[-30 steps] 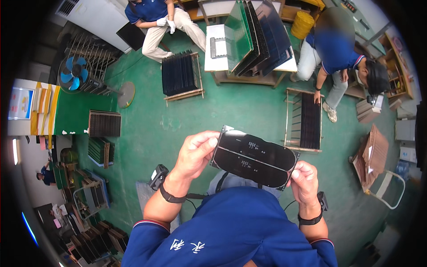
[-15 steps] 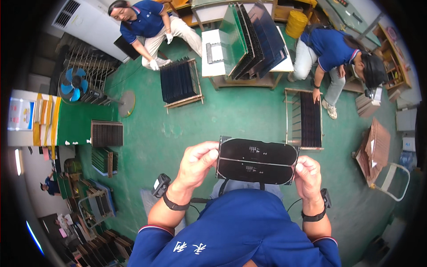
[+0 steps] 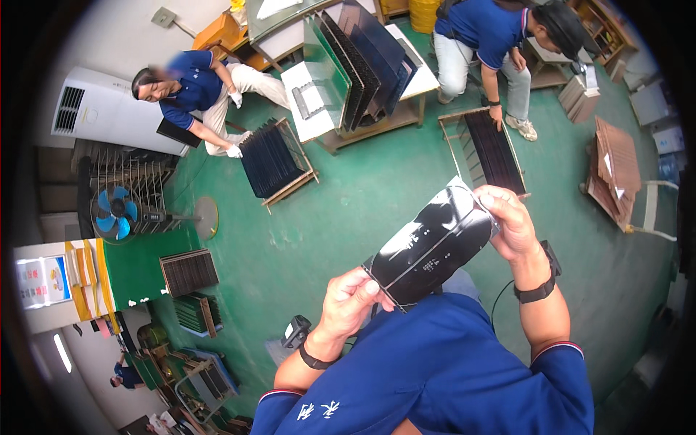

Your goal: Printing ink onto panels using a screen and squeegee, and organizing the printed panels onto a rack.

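Note:
A glossy black rectangular panel (image 3: 432, 243), with two rounded dark sections split by a pale line, is held up before my chest. It looks like a printed circuit board, and light glares off its upper part. My left hand (image 3: 349, 301) pinches its lower left end between thumb and fingers. At the upper right end, my right hand (image 3: 512, 221) grips the edge the same way, higher than the left. The panel is tilted, its right end raised.
Ahead stand a slotted rack of dark panels (image 3: 270, 161) beside a seated person (image 3: 190, 90), and another rack (image 3: 496, 154) touched by a bending person (image 3: 493, 32). A white table (image 3: 308, 130) bears upright boards (image 3: 362, 65). A fan (image 3: 114, 210) is left, brown boards (image 3: 615, 170) right.
The panel has turned from nearly level to a slant, its right end rising with my right hand and its left end dropping with my left. Glare now crosses it. My view has also tilted.

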Available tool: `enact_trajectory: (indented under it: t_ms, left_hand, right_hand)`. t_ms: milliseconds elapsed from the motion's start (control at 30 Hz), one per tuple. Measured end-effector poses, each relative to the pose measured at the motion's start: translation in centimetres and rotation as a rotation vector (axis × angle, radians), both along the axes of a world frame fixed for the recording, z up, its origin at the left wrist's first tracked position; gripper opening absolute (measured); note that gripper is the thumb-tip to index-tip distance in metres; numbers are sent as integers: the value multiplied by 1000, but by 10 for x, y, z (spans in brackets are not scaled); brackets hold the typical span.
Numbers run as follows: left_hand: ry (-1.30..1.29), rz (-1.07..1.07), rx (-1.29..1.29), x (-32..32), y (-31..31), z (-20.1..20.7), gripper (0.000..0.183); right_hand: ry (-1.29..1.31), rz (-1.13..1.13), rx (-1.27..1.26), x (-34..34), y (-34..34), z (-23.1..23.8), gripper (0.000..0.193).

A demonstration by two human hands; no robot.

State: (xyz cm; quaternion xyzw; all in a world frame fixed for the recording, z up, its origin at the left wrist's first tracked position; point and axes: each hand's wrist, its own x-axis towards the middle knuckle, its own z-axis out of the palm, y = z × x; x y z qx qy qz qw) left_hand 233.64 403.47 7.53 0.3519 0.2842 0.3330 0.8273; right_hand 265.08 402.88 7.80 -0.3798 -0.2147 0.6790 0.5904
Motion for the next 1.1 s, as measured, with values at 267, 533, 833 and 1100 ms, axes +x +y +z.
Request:
enact_trajectory:
  t_ms: [267, 533, 833, 1100]
  left_hand:
    - [70, -15, 94, 5, 0, 4, 25]
    - [82, -21, 154, 7, 2, 2, 25]
    - [88, -16, 187, 6, 5, 4, 28]
    - [93, -4, 153, 6, 8, 2, 25]
  right_hand:
    - [-11, 55, 61, 8, 5, 0, 26]
    - [-83, 32, 33, 9, 9, 3, 27]
    - [-121, 20, 43, 5, 17, 11, 26]
    - [-107, 36, 46, 5, 25, 12, 26]
